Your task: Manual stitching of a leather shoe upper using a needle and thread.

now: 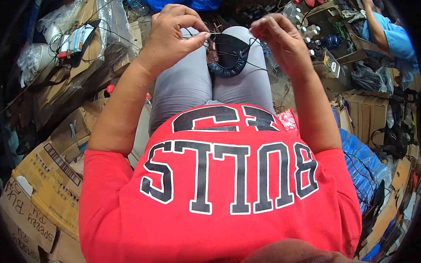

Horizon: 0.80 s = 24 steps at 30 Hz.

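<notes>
A black shoe upper with a puckered, rounded rim rests across my thighs, between my two raised hands. My left hand is closed in a pinch at its left side, on black thread; a thin pale sliver, like a needle, shows at the fingertips. On the other side my right hand, slightly blurred, pinches more black thread just off the upper's right edge. Loose strands trail from the upper over my grey trousers. A brown leather-like piece lies partly hidden beside the upper.
Flattened cardboard is piled at my left. Plastic bags and scraps lie at far left. Several small bottles stand at the right, near a blue-sleeved person. Blue plastic sheeting lies by my right elbow.
</notes>
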### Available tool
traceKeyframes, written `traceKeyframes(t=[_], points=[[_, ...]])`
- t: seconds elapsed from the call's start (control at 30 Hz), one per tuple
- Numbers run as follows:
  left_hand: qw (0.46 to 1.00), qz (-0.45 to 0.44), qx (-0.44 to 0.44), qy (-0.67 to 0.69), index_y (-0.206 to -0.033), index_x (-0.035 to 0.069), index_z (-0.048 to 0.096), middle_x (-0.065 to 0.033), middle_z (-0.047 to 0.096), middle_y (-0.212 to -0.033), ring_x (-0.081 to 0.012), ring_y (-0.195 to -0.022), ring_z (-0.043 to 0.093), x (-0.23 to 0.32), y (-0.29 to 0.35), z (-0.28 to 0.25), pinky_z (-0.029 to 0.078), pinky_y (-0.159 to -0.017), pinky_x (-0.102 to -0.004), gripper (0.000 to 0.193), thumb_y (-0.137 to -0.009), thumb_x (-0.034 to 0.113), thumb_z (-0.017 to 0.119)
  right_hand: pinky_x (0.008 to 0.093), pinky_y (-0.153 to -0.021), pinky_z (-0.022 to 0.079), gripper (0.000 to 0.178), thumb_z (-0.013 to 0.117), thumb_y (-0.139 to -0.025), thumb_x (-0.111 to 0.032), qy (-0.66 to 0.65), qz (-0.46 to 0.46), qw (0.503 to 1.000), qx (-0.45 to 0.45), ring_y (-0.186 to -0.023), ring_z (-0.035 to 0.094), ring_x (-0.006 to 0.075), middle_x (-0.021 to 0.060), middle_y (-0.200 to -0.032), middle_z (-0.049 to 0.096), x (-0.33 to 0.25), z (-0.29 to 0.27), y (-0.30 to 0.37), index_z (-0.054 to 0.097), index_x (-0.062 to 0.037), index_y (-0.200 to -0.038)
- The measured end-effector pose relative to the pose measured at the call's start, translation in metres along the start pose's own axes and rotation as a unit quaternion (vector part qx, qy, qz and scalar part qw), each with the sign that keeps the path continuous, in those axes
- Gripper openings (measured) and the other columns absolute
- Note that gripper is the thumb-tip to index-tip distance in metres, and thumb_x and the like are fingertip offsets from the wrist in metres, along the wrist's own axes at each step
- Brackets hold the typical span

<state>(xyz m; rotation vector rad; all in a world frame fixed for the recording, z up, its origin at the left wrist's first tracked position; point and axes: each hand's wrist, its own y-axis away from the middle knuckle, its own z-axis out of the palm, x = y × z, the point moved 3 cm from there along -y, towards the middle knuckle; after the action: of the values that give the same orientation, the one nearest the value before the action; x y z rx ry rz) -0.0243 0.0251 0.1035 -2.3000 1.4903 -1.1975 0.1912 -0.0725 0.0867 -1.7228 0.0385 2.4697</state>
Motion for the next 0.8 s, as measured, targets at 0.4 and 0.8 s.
traceKeyframes(t=[0.4,0.8], points=[[0.887,-0.174,0.015,0.427,-0.087,0.003,0.067,-0.0063,0.065,-0.092,-0.0127,-0.089,0.060,0.005,0.003,0.018,0.047,-0.083,-0.0253,0.008,-0.081,0.007,0.067,0.0301,-0.071,0.044,0.025,0.038,-0.099,-0.030,-0.148,0.022,0.987,-0.054,-0.060,0.040,0.0107,0.0021,-0.068,0.042,0.002,0.021,0.008,0.046,-0.0078,-0.089],[0.877,-0.180,0.010,0.445,-0.088,0.001,0.068,-0.0022,0.067,-0.078,-0.0054,-0.071,0.059,0.013,0.001,0.032,0.048,-0.062,-0.0195,0.012,-0.082,0.011,0.068,0.0179,-0.062,0.039,0.024,0.069,-0.083,-0.016,0.213,0.014,0.976,-0.041,-0.071,0.048,0.0026,-0.0034,-0.077,0.057,0.006,0.032,0.010,0.064,-0.0022,-0.101]])
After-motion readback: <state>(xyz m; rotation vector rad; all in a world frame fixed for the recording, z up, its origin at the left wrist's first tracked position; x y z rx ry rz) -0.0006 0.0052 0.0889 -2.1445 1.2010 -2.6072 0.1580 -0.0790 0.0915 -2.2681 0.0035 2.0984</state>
